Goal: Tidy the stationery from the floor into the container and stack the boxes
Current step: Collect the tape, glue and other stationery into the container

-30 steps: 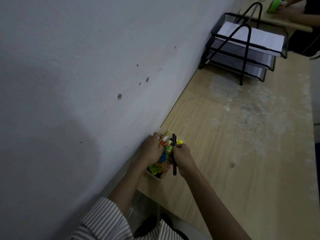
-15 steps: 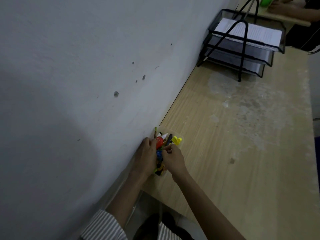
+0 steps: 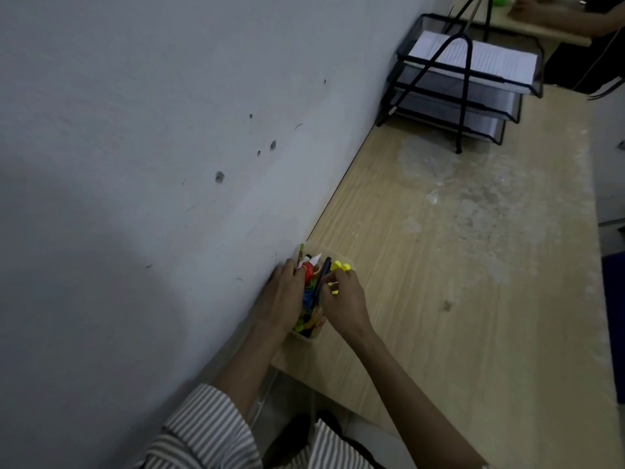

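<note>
We saw two hands at one container. Left hand [image 3: 282,292] cupped wall-side of clear plastic container [image 3: 309,335], grip wrapped on it. Right hand [image 3: 345,299] curled at opposite side; grip state we couldn't tell. One dark pen [image 3: 321,279] slanted between hands. Mixed bright stationery [image 3: 309,319] crammed inside, uncountable. Container sat on wood-grain worktop [image 3: 456,299], against pitted wall [image 3: 169,164]. One black three-tier mesh tray [image 3: 473,82] stood well apart, holding white paper.

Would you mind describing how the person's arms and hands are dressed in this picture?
Both forearms are bare. The left hand and right hand wear no gloves, and no watch or bracelet shows at either wrist. A loose sleeve with fine grey and white stripes is pushed up above the left elbow. More of the same striped cloth shows at the bottom edge. In the dim light, rings cannot be made out.
</note>
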